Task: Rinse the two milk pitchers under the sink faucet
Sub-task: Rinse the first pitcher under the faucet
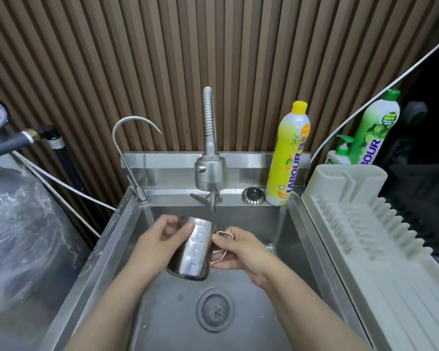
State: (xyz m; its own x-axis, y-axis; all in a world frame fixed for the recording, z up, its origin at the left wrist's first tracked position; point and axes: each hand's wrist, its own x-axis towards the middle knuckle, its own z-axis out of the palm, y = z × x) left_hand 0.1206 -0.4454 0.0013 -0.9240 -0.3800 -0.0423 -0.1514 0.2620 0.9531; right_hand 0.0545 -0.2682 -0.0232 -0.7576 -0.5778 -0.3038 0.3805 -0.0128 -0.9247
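- Down low, two bare arms reached into a shiny steel sink (107,252).
- One round grey drain (215,309) sat in the sink floor, closest to the person.
- Above the drain, one shiny metal milk pitcher (193,249) was held over the sink, tilted, with its open top toward the water. Small lines and numbers ran down its smooth side. I could see only one pitcher, and I could not tell what was inside it.
- The left hand (160,243) curled around the pitcher's left side, fingers bent and thumb lifted a bit.
- The right hand (238,249) pinched the thin wire handle (222,245) with closed fingers.
- One thin stream of water (212,202) fell from the big faucet (211,173), which had a fat round head and a bendy ribbed neck, onto the pitcher's top edge.
- One thin curved tap (134,138) stood to the left.
- One round metal plug (253,196) lay on the back ledge.
- On the right sat one pale plastic rack (365,224) with many ribs.
- Three soap bottles stood at the back: one yellow bottle (289,158), one green bottle (375,127) and one small pump bottle (340,154).
- Behind it all was a brown wall (213,46) of straight ridges.
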